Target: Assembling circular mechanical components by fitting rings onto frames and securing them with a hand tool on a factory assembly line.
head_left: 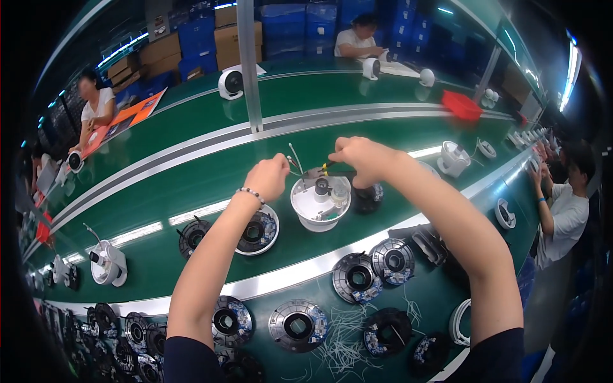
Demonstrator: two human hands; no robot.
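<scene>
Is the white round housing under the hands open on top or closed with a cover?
Open. The white round housing has no cover: its inner parts and a dark cylinder show from above, and wires rise out toward the left hand.

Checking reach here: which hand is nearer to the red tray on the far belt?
Right. The right hand is left of and nearer than the red tray; the left hand lies farther left still, holding thin wires.

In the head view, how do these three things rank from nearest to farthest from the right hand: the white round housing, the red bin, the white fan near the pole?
1. White round housing, just below the right hand.
2. Red bin, farther up the belt, to the right.
3. White fan, beyond the pole, to the upper left; not much farther than the bin.
</scene>
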